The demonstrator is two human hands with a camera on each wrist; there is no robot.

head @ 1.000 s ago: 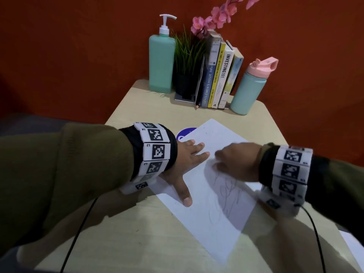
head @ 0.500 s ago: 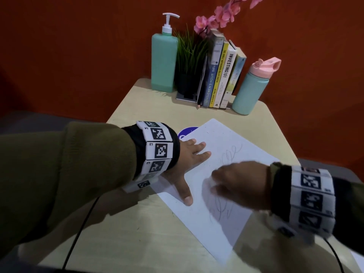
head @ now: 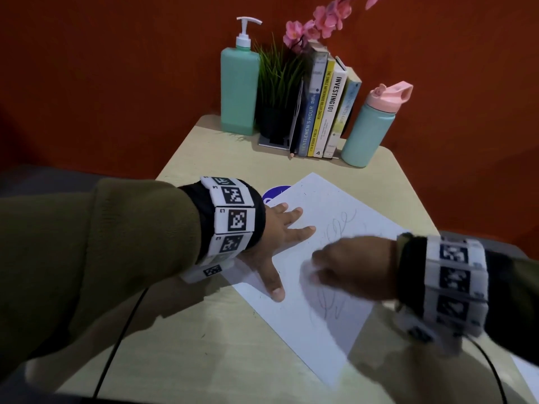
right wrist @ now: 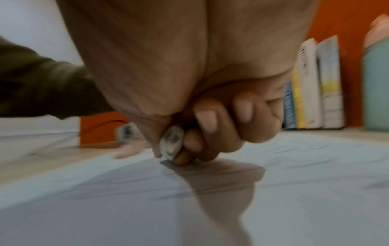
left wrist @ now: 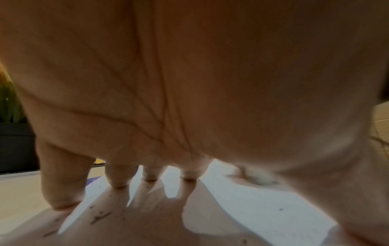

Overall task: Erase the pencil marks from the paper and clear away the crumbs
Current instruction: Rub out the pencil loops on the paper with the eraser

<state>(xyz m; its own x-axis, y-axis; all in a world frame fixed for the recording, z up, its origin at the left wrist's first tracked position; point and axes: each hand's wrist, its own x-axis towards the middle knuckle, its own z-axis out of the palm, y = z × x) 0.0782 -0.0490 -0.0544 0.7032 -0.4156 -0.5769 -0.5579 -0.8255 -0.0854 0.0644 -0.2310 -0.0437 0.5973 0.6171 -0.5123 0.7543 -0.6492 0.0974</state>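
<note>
On the tabletop (head: 221,339) the paper (head: 294,322) lies pinned under the left hand (head: 280,228), fingers spread flat; the right hand (head: 353,272) pinches an eraser (right wrist: 171,143) against it. Pencil marks (head: 329,307) and crumbs (left wrist: 99,218) remain, so erasing looks unfinished

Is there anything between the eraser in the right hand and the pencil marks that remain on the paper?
Nothing visible is in the way. The right hand pinches the eraser with its tip down at the paper, and pencil marks lie uncovered beside it. The left hand presses the paper flat off to the side, clear of them.
</note>
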